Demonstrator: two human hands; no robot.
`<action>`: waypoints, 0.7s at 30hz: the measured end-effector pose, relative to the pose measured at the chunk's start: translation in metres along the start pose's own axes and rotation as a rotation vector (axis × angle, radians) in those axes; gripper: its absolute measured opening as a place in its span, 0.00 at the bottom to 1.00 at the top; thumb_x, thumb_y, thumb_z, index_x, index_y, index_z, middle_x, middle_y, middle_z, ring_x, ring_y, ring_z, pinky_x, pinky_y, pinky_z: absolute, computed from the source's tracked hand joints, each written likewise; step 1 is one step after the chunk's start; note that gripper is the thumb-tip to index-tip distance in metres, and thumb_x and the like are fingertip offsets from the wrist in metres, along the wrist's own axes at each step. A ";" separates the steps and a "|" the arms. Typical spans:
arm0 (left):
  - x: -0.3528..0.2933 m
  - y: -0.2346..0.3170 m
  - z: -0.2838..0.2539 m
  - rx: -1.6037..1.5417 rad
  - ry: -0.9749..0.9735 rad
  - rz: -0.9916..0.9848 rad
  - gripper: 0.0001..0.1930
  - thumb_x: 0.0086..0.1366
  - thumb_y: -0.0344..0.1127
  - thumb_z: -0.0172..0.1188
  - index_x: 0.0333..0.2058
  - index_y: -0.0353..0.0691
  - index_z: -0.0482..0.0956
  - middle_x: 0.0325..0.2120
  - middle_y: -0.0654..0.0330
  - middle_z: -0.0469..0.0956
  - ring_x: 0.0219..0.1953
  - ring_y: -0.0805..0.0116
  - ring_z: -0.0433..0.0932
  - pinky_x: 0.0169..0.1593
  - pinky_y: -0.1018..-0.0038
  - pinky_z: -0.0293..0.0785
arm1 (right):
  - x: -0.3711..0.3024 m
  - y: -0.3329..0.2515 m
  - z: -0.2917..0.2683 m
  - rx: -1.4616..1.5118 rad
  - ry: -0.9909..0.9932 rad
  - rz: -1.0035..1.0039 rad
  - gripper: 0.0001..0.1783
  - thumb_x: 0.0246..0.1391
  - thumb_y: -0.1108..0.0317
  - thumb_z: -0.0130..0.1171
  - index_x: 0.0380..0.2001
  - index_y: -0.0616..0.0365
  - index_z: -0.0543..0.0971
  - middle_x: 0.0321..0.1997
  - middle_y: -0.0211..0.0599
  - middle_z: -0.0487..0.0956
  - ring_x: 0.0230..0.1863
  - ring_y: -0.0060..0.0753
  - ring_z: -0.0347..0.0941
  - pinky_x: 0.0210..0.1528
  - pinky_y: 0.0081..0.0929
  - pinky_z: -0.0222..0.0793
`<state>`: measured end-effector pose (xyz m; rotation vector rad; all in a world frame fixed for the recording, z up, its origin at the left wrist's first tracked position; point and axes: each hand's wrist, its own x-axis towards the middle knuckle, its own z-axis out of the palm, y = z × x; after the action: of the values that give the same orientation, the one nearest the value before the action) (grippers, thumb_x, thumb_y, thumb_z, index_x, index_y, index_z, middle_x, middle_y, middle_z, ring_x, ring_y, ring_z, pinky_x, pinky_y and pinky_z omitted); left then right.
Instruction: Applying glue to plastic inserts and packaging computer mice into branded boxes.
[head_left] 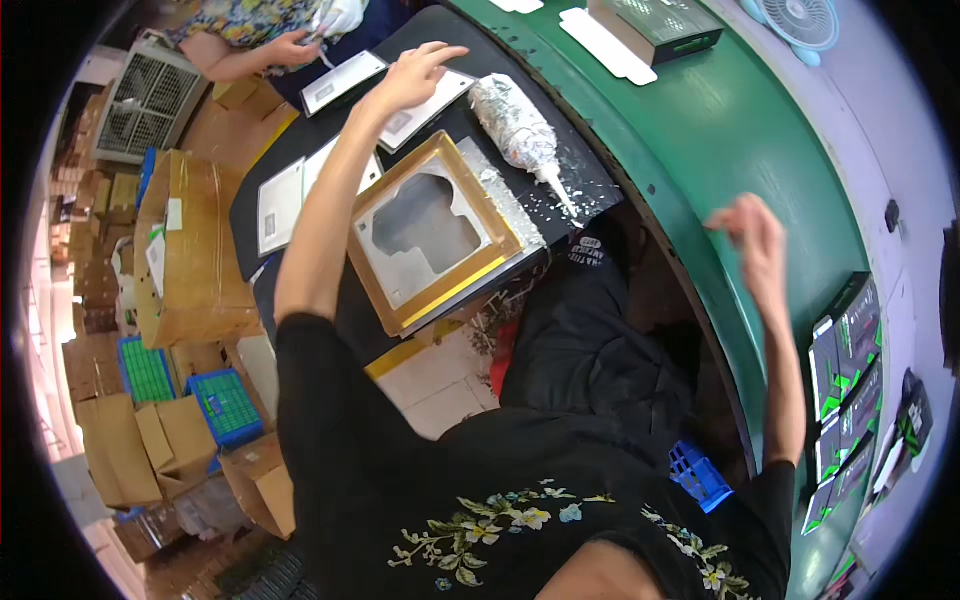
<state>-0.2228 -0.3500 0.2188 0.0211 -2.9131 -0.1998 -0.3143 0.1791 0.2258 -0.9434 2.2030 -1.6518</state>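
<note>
My left hand [415, 78] is over the far part of a black-covered table [440, 30], its fingers stretched out and nothing seen in it. Below it lie flat white panels [425, 112], with another white panel [280, 207] under and beside my left forearm. A brown-gold rectangular frame [447, 152] with a grey mesh middle rests nearer me. Right of it lies a bottle [512, 118] with a pointed nozzle, crusted in white. My right hand [752, 240] hangs over the green bench [745, 130]; its fingers look curled but are blurred.
A co-worker's hand [290, 48] holds something white at the far left. An open box [655, 30] is on the far bench. Several black-and-green boxes [845, 390] line the bench at right. Cardboard cartons [205, 250] and blue-green crates [225, 405] crowd the left; a fan [800, 20] is far right.
</note>
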 end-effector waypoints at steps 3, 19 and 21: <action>0.052 -0.001 0.038 0.262 -0.438 -0.107 0.17 0.67 0.50 0.53 0.52 0.60 0.77 0.52 0.62 0.76 0.61 0.52 0.65 0.60 0.44 0.54 | 0.034 -0.001 0.062 0.030 -0.066 0.051 0.24 0.67 0.56 0.50 0.20 0.60 0.74 0.17 0.26 0.74 0.20 0.16 0.60 0.24 0.22 0.58; -0.159 0.111 -0.144 -0.365 0.504 -0.632 0.10 0.72 0.33 0.50 0.32 0.36 0.75 0.24 0.70 0.69 0.28 0.82 0.64 0.32 0.81 0.62 | 0.187 -0.015 0.202 -0.637 -0.450 0.138 0.45 0.29 0.36 0.71 0.41 0.68 0.80 0.45 0.55 0.81 0.47 0.49 0.79 0.50 0.39 0.75; -0.215 0.117 -0.089 -0.708 0.599 -0.822 0.08 0.72 0.31 0.51 0.35 0.34 0.76 0.30 0.67 0.76 0.34 0.81 0.70 0.39 0.81 0.68 | 0.195 -0.006 0.196 -0.489 -0.488 0.174 0.41 0.31 0.43 0.72 0.41 0.71 0.79 0.39 0.51 0.82 0.37 0.41 0.81 0.36 0.33 0.77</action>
<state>0.0069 -0.2399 0.2740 0.9620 -1.9498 -1.1031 -0.3561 -0.0933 0.2024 -1.0838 2.2757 -0.7094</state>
